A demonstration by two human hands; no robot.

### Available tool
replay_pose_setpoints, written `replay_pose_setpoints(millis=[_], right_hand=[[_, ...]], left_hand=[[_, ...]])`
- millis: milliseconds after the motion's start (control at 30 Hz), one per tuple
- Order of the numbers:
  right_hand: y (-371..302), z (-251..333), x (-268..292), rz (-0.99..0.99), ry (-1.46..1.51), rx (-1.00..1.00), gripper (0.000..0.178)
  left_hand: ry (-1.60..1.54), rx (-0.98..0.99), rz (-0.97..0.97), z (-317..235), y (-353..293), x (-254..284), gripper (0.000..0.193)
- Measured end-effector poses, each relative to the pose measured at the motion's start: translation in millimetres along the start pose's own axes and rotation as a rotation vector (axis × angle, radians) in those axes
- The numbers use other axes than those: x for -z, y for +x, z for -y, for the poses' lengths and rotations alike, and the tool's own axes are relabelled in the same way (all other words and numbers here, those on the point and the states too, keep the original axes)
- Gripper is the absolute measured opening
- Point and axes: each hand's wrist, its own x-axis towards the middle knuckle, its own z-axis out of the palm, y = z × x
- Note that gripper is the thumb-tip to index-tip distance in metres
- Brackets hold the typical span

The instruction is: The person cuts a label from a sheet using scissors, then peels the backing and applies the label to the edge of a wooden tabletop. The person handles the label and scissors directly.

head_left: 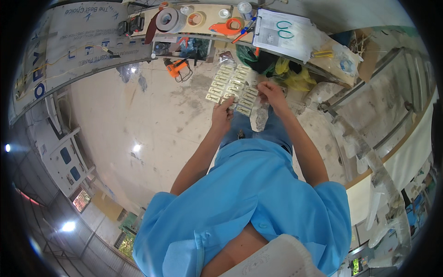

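Fabric, smooth and bright blue, is hanging in soft folds as the person's shirt [258,180], above the faded denim of the jeans [275,130]. A pale, matte floor [129,111] is showing dull stains, and an orange corded power tool [175,68] is lying on it. On the long, pale-topped bench [210,9], a broad ring of grey tape [168,20] is resting near a rounded orange tape dispenser [227,27] and a flat clipboard with papers [282,37]. Thin, crumpled yellow plastic [299,79] is bunching below.

Both bare forearms are reaching forward from the blue sleeves. The left hand [222,114] is holding the near edge of a sheet of labels [222,79], its thumb lying on top. The right hand [273,95] is bending its fingers at the right edge, the tips drawing narrow; whether they are pinching anything is too small to tell.

The sheet is sitting in front of the person, between the hands and above the floor. Its small, pale yellow-green rectangles are forming neat columns, each bearing dark marks.
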Motion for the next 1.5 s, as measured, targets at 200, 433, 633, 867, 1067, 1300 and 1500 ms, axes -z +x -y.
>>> replay_pose_setpoints(millis=[200, 433, 633, 867, 1067, 1300, 1500], right_hand=[[96.1, -20.8, 7.2, -0.071, -0.359, 0.077, 0.025], [119.4, -32.9, 8.2, -0.234, -0.555, 0.155, 0.029], [113.9, -47.5, 58.4, -0.476, -0.682, 0.097, 0.031], [230.9, 19.7, 114.1, -0.723, -0.777, 0.502, 0.029], [332.5, 72.2, 92.0, -1.133, -0.478, 0.033, 0.063], [335.4, 70.5, 84.5, -1.181, -0.136, 0.005, 0.066], [358.8, 53.5, 95.3, -1.249, 0.109, 0.219, 0.055]], left_hand=[[-0.195, -0.019, 0.057, -29.2, 2.3, 46.8, 0.016], [0.378, 0.153, -0.033, -39.0, 23.9, 79.6, 0.013], [0.177, 0.102, 0.023, -40.2, 32.5, 56.8, 0.011], [0.173, -0.001, -0.049, -31.5, 38.4, 25.6, 0.011], [0.125, -0.058, -0.146, -15.2, 13.6, 22.5, 0.010], [0.048, -0.049, -0.219, -12.7, 0.1, 35.9, 0.011], [0.039, -0.071, -0.159, -13.6, 14.4, 48.1, 0.011]])
